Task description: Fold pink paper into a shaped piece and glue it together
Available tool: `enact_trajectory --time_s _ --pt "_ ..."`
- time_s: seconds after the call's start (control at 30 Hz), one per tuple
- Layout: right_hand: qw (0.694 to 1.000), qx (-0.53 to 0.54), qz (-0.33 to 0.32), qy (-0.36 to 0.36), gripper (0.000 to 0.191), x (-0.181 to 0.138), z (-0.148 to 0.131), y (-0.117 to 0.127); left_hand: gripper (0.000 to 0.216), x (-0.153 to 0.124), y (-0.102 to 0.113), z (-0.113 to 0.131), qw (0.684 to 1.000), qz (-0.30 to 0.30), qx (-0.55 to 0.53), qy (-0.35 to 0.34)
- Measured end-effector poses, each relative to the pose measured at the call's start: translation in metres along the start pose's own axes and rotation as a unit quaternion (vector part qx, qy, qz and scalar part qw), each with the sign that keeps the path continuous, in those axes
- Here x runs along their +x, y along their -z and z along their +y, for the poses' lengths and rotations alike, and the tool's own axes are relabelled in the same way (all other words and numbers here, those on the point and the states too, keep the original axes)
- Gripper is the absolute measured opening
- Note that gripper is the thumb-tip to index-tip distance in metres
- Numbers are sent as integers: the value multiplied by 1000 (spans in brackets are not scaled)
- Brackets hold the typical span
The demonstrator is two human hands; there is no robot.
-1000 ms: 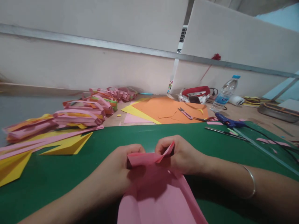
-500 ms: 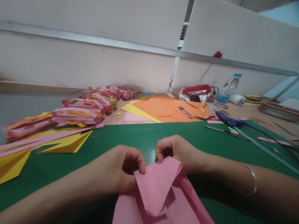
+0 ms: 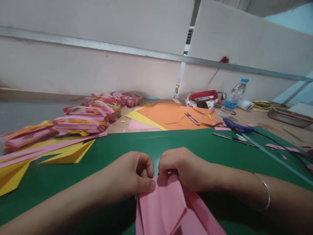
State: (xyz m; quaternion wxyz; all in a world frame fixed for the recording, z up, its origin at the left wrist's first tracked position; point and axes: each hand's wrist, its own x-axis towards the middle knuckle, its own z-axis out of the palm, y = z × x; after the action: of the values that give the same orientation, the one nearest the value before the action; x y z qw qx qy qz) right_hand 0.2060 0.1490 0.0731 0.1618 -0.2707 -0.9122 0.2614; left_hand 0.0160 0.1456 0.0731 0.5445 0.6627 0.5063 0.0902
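Folded pink paper point(image 3: 162, 204) stands at the bottom middle, above the green mat point(image 3: 129, 142). Its front flap hangs toward me and the lower part runs out of view. My left hand point(image 3: 137, 173) pinches the paper's upper left edge, thumb on the near side. On the upper right edge, my right hand point(image 3: 177, 166) is closed with its fingers curled over the paper; its fingertips are mostly hidden behind the sheet. A silver bangle point(image 3: 265, 189) circles the right wrist.
Several pink paper baskets point(image 3: 78, 124) line the left, near folded yellow paper point(image 3: 70, 153). Orange sheets point(image 3: 156, 114) and thread snippers point(image 3: 192, 118) lie ahead. To the right are a blue glue gun point(image 3: 238, 126), tweezers point(image 3: 232, 138), a water bottle point(image 3: 232, 99) and a grey case point(image 3: 290, 117).
The pink flap has turned and now hangs more squarely toward me. My left thumb has shifted across its edge, and my right fingers have curled further over the top.
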Motion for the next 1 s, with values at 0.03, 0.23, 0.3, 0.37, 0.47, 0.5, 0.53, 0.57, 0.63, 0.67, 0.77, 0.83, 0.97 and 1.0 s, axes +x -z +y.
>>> enact_trajectory --time_s 0.03,0.23,0.3,0.37,0.47,0.5,0.53,0.57,0.63,0.67,0.77,0.83,0.97,1.0 --pt "1000 -10 -27 0 19 0 0 6 11 2 0 0 1000 -5 -8 2" --pt "971 136 -187 -55 32 0 5 47 15 6 5 2 999 11 -36 -7" --pt "967 165 -155 -120 29 1 6 50 13 8 6 2 999 21 -34 -21" --pt "972 130 -101 -169 26 3 5 46 13 9 5 1 998 38 -25 -33" --pt "976 61 -93 -188 33 2 0 36 13 8 2 0 998 52 -13 -34" --pt "975 54 -102 -191 33 2 -1 34 13 8 1 0 998 49 -11 -33" --pt "973 51 -110 -194 32 2 -3 32 14 6 0 0 998 44 -11 -34" --pt "973 48 -112 -197 30 1 -4 31 16 5 -1 0 999 39 -10 -35" --pt "975 29 -98 -197 24 1 -7 29 21 2 -2 3 999 26 7 -35" --pt "977 15 -87 -193 21 1 -9 29 22 0 -3 5 999 17 25 -35" --pt "982 -18 -73 -174 21 1 -13 29 20 -2 -6 11 996 -16 84 -25" --pt "984 -29 -80 -156 25 0 -17 31 24 -2 -8 14 995 -17 99 -21" --pt "981 -96 -56 -158 37 -6 -30 40 22 0 -7 14 996 26 81 -15" --pt "978 -123 -56 -162 38 -9 -33 41 22 0 -6 14 996 33 77 -11"
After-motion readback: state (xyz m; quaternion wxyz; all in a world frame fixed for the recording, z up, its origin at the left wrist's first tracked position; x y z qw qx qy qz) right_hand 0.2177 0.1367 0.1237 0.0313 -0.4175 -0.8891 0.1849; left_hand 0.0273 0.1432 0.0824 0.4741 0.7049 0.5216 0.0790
